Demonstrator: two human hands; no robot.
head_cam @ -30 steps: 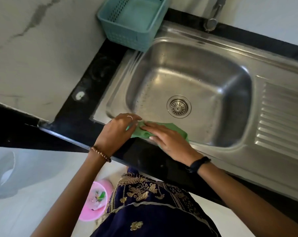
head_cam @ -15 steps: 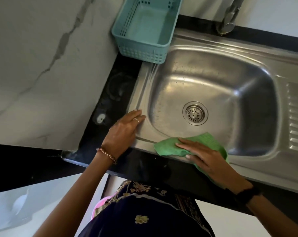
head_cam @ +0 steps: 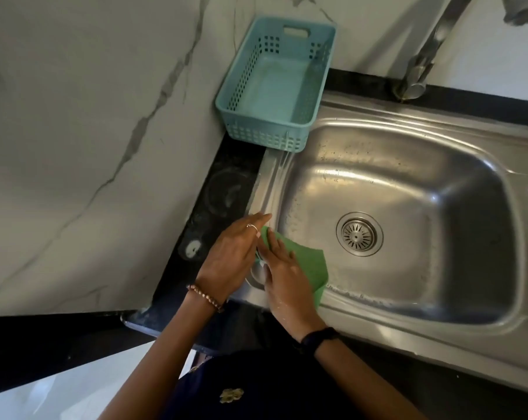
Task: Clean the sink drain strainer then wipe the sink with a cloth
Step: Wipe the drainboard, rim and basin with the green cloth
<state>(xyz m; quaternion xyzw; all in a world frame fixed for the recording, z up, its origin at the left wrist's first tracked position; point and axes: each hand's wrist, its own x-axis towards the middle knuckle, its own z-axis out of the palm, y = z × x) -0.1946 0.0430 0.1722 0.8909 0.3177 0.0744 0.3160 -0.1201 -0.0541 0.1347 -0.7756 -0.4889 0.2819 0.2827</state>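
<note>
A green cloth [head_cam: 309, 265] is pressed flat by the right hand [head_cam: 282, 275] on the sink [head_cam: 408, 325] rim's near-left corner; the left hand [head_cam: 230, 256], fingers straight, is laid alongside. Strainer [head_cam: 359, 234] sits in drain, well apart.

We can see both forearms bare, no sleeves reaching the wrists. The left hand [head_cam: 229, 256] has a thin ring [head_cam: 252, 227] on one finger, and a bracelet [head_cam: 206, 297] of small brownish-pink beads sits at that wrist. The right hand [head_cam: 284, 280] side has a plain black band [head_cam: 318, 339] on the wrist, maybe a watch or tracker, hard to tell. Below that there's a dark navy garment [head_cam: 241, 389] with a gold embroidered flower [head_cam: 231, 395].
</note>
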